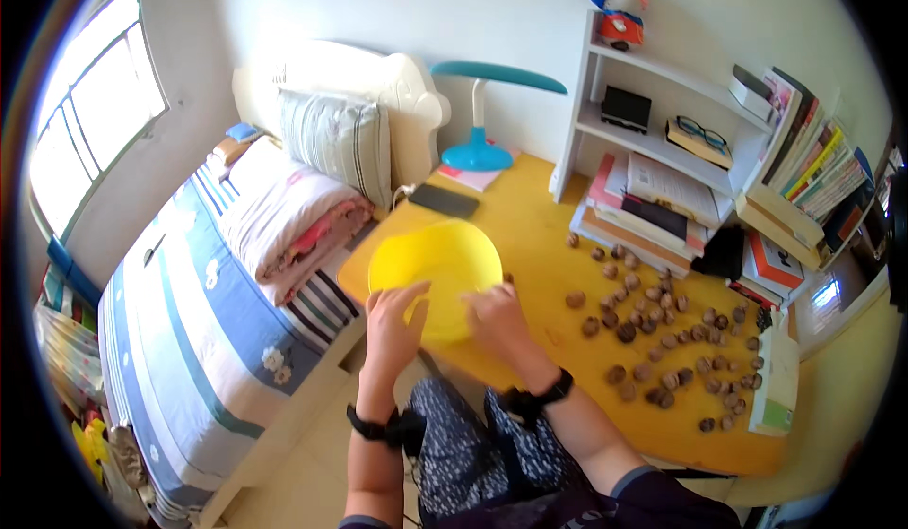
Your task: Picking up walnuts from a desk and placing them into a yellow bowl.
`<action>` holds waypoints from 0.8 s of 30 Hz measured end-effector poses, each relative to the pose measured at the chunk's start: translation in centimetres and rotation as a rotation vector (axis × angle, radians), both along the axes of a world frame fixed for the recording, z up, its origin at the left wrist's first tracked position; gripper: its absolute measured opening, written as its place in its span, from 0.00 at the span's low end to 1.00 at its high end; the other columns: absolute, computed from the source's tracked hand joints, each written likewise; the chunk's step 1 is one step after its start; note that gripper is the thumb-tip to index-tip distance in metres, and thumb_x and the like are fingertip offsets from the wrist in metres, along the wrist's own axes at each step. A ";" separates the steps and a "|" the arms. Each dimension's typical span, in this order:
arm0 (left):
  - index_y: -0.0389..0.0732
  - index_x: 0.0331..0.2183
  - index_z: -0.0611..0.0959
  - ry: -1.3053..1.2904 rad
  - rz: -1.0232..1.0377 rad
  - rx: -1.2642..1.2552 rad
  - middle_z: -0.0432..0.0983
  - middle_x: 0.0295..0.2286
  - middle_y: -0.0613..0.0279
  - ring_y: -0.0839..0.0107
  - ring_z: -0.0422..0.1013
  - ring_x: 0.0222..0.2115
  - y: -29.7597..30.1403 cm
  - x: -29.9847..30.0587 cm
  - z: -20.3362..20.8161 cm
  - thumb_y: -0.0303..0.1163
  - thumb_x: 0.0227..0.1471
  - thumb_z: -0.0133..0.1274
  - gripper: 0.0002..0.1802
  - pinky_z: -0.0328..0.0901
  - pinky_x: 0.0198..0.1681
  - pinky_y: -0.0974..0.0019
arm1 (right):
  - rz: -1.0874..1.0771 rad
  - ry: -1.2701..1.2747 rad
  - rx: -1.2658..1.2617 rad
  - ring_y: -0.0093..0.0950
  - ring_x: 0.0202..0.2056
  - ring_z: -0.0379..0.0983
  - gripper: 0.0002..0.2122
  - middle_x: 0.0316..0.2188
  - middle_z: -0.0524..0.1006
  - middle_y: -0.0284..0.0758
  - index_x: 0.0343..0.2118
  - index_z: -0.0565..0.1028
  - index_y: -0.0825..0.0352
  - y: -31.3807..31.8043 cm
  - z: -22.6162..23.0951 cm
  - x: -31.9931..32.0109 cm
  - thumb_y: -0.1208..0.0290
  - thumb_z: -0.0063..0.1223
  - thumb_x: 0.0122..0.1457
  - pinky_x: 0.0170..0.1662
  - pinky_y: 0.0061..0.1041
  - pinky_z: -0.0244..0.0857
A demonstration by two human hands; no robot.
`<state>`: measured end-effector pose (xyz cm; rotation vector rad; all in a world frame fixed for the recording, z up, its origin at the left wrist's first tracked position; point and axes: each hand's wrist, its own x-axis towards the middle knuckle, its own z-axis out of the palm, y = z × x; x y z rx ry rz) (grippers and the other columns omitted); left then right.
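Observation:
A yellow plastic basin (pixel 435 247) sits at the table's near left edge, in front of me. My left hand (pixel 390 326) is over its near left rim, the fingers bent toward the inside and the thumb apart, with only yellow showing in the gap. At the near right rim, my right hand (pixel 498 321) has its fingers curled together, slightly smeared; whatever they may hold is hidden. Just behind that hand a bit of something brown shows. Many walnuts (pixel 626 332) lie scattered over the right part of the table. Both wrists wear black straps.
The yellow wooden table (pixel 530 217) carries a teal desk lamp (pixel 478 151), a dark phone (pixel 445 200) and a white shelf (pixel 662 59) with books. A book (pixel 776 378) stands along the right side of the walnuts. A bed (pixel 203 330) is on the left.

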<state>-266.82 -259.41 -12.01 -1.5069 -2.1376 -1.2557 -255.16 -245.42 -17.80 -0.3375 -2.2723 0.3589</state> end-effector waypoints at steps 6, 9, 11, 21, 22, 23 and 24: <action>0.42 0.32 0.81 -0.206 -0.037 -0.039 0.77 0.29 0.59 0.61 0.70 0.32 -1.1 -4.9 -0.3 0.21 0.41 0.53 0.12 0.59 0.42 0.62 | 0.058 0.017 -0.261 0.36 0.30 0.70 0.06 0.26 0.76 0.37 0.31 0.77 0.65 0.6 2.6 1.9 0.74 0.51 0.50 0.41 0.33 0.61; 0.43 0.31 0.81 -0.324 -0.141 -0.056 0.77 0.27 0.61 0.62 0.71 0.30 0.5 -7.0 -1.9 0.20 0.41 0.53 0.11 0.62 0.39 0.64 | 0.009 -0.026 -0.471 0.33 0.29 0.71 0.05 0.24 0.76 0.36 0.31 0.77 0.67 1.5 4.0 1.9 0.75 0.52 0.51 0.37 0.31 0.63; 0.43 0.32 0.81 -0.407 -0.222 -0.093 0.78 0.28 0.62 0.63 0.72 0.30 1.4 -7.8 -1.5 0.21 0.43 0.53 0.10 0.62 0.38 0.65 | -0.026 0.013 -0.547 0.32 0.29 0.71 0.06 0.23 0.77 0.35 0.32 0.77 0.67 1.9 5.0 1.6 0.75 0.51 0.52 0.35 0.31 0.64; 0.31 0.37 0.78 -0.614 -0.497 -0.378 0.78 0.28 0.56 0.73 0.73 0.32 5.0 -13.7 11.9 0.23 0.50 0.47 0.11 0.66 0.38 0.71 | -0.272 0.390 -1.042 0.22 0.31 0.73 0.07 0.26 0.76 0.35 0.33 0.73 0.74 0.9 16.2 0.2 0.77 0.44 0.58 0.34 0.20 0.66; 0.31 0.37 0.78 -0.645 -0.557 -0.370 0.78 0.27 0.57 0.73 0.73 0.31 5.4 -13.9 13.7 0.22 0.50 0.47 0.11 0.66 0.38 0.71 | -0.290 0.460 -1.044 0.22 0.31 0.73 0.07 0.26 0.76 0.35 0.34 0.73 0.75 -0.1 16.6 0.3 0.77 0.44 0.58 0.35 0.19 0.66; 0.30 0.38 0.77 -0.653 -0.616 -0.375 0.77 0.27 0.58 0.73 0.72 0.31 5.6 -13.9 15.5 0.21 0.51 0.46 0.11 0.65 0.38 0.71 | -0.306 0.536 -1.040 0.22 0.31 0.73 0.07 0.27 0.76 0.34 0.34 0.73 0.75 -1.1 17.3 0.2 0.77 0.44 0.58 0.36 0.19 0.66; 0.30 0.38 0.77 -0.721 -0.665 -0.360 0.75 0.28 0.59 0.73 0.71 0.32 5.3 -14.3 15.8 0.20 0.51 0.45 0.11 0.65 0.39 0.72 | -0.331 0.593 -1.066 0.22 0.31 0.73 0.07 0.27 0.76 0.35 0.35 0.73 0.75 -2.8 18.7 -0.1 0.77 0.44 0.58 0.36 0.19 0.66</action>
